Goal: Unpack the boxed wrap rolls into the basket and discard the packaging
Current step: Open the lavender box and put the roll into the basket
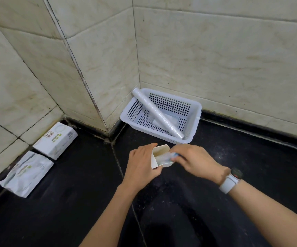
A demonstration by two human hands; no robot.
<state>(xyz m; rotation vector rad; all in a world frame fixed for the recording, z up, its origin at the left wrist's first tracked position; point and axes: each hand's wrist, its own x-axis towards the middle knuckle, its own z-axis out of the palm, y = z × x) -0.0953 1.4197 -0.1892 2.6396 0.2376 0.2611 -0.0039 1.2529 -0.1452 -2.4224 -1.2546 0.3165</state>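
A white perforated basket stands in the wall corner on the black counter. One long clear wrap roll leans across it, its far end over the rim; something pale lies under it. In front of the basket, my left hand grips an open white box by its side. My right hand pinches the end of a wrap roll that sticks out of the box's open end. Most of that roll is hidden inside the box.
Two white packages lie along the left wall: a box and a crumpled one nearer to me. Tiled walls close off the back and left. A white watch sits on my right wrist.
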